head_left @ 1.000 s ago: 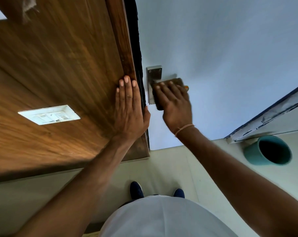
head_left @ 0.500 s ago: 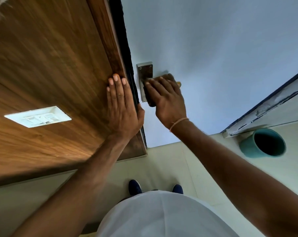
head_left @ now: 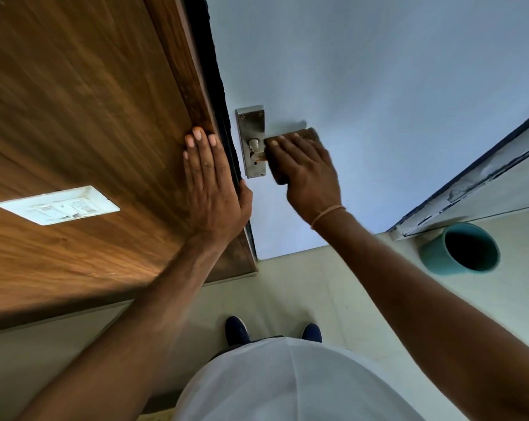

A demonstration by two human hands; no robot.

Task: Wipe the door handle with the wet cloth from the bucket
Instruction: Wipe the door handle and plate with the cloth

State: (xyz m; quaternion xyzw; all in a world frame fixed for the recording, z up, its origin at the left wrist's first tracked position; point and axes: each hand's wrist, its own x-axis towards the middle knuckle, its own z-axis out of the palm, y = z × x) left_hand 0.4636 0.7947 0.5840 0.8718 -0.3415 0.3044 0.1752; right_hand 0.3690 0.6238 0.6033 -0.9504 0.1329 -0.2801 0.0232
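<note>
Two hands: right hand (head_left: 307,167) presses cloth (head_left: 310,133) over handle (head_left: 258,154), left hand (head_left: 213,189) flat on frame edge (head_left: 193,95)

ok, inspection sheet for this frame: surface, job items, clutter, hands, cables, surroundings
Surface: pale blue door, edge beside a brown wood-grain panel.
Job's things: steel lever handle on its backplate; dark brown cloth wrapped over the lever; teal round bucket on the floor at right.
Clutter: nothing seen.
Hands: right hand grips the cloth on the lever; left hand lies flat on the wood panel, holding nothing.
Cables: nothing seen.
Surroundings: white switch plate on the panel; pale tiled floor; dark blue shoes.
</note>
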